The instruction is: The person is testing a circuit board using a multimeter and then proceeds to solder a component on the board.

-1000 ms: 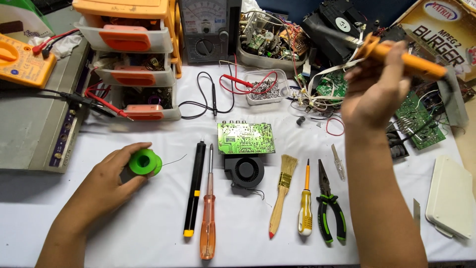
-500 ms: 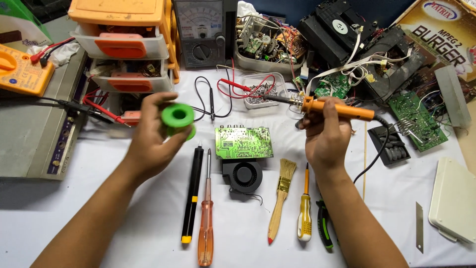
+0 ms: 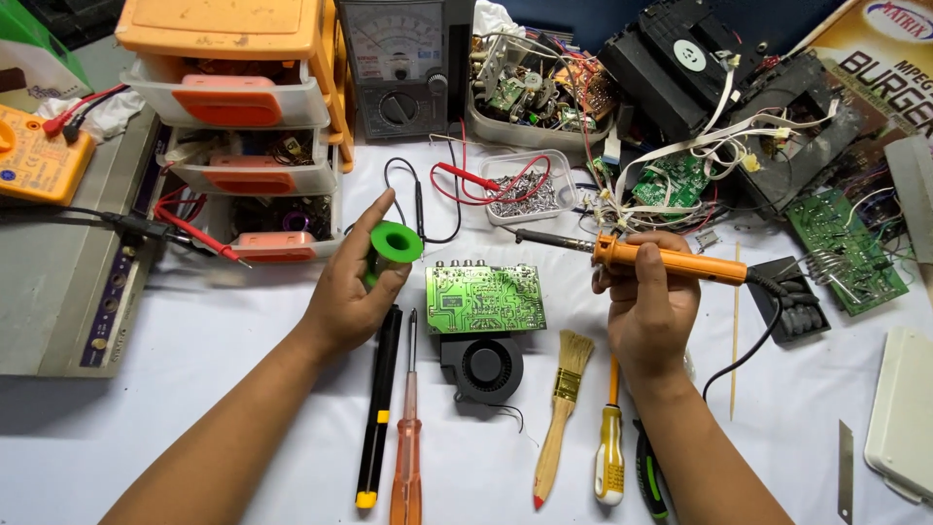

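The green spool (image 3: 394, 243) sits in the left hand (image 3: 355, 292), pinched between thumb and fingers and held up above the white table (image 3: 194, 389), just left of the green board (image 3: 484, 298). The right hand (image 3: 646, 306) is closed around the orange handle of the soldering iron (image 3: 671, 261), which lies nearly level, its dark tip pointing left and hanging above the table just beyond the board's upper right corner. A black cord (image 3: 753, 340) runs from the iron's back end down across the table.

The board lies flat between the two hands. Just below it sits a black fan (image 3: 483, 367), touching or nearly touching its lower edge. Below the left hand lie a black pen-like tool (image 3: 374, 418) and an orange screwdriver (image 3: 408, 437), side by side. Right of the fan lies a brush (image 3: 559, 413), then a yellow screwdriver (image 3: 609, 457) partly under the right wrist, and pliers (image 3: 649, 476) mostly hidden by the forearm.

Behind the board stands a clear tub (image 3: 525, 190) of small metal parts with red leads (image 3: 476, 180) draped over it. Further back are an analogue meter (image 3: 403, 68), an orange drawer unit (image 3: 243, 126) on the left, and a heap of boards and wires (image 3: 700, 146) on the right. A yellow meter (image 3: 34, 156) sits at the far left.
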